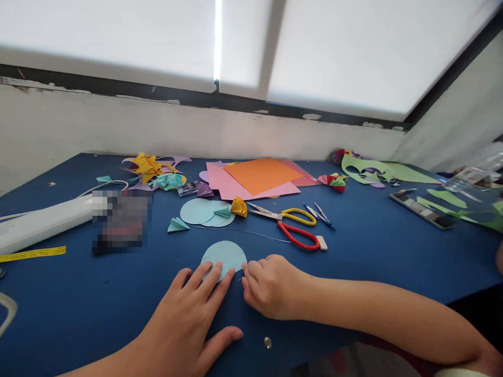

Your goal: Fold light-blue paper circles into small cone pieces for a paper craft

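Observation:
A light blue paper circle (225, 253) lies on the blue table in front of me. My left hand (192, 309) rests flat with fingers spread, several fingertips pressing on the circle's lower part and the thumb out to the right. At the circle's right edge, my right hand (271, 288) is closed, its fingers pinched on the paper rim; the fingertips are partly hidden. Beyond the circle are more light blue paper circles (196, 210), overlapping, with a folded blue cone (178, 225) beside them and a folded yellow piece (239, 207) on their right side.
Scissors (281, 215) with one yellow and one red handle lie open past my right hand, near a white eraser (322, 242). Orange paper (261, 175) tops a pink stack. A white power strip (47, 220) is at left, a phone (420, 209) at right.

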`<state>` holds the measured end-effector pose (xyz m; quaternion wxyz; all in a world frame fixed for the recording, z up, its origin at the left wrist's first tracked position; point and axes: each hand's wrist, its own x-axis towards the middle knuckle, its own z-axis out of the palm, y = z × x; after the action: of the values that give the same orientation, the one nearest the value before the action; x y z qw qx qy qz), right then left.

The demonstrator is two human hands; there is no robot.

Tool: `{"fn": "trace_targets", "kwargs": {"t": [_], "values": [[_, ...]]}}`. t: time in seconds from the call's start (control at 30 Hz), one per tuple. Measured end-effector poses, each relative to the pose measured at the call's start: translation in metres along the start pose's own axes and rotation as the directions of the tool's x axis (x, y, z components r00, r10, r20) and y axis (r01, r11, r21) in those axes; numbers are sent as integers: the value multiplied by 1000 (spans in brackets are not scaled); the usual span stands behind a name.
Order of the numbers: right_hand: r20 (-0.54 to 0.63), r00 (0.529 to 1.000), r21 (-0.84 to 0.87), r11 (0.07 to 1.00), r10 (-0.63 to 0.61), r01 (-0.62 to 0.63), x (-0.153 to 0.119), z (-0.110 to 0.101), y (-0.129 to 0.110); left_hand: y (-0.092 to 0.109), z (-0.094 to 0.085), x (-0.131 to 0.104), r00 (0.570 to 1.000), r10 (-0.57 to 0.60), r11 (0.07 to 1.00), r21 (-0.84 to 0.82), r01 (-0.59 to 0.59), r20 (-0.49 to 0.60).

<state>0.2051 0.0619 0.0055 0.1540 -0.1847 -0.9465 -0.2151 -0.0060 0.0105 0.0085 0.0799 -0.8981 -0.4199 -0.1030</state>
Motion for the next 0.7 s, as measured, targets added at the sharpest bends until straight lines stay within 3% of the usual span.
{"fn": "trace_targets", "kwargs": {"t": [0.47, 0.7], "values": [[-33, 999, -35, 999, 1, -2, 2, -2, -1, 16, -4, -1, 998, -42, 999, -9, 42, -47], [-7, 1000, -49, 999, -20, 19, 1, -1, -3, 14, -3, 2, 997, -67, 995, -77, 69, 25]]}}
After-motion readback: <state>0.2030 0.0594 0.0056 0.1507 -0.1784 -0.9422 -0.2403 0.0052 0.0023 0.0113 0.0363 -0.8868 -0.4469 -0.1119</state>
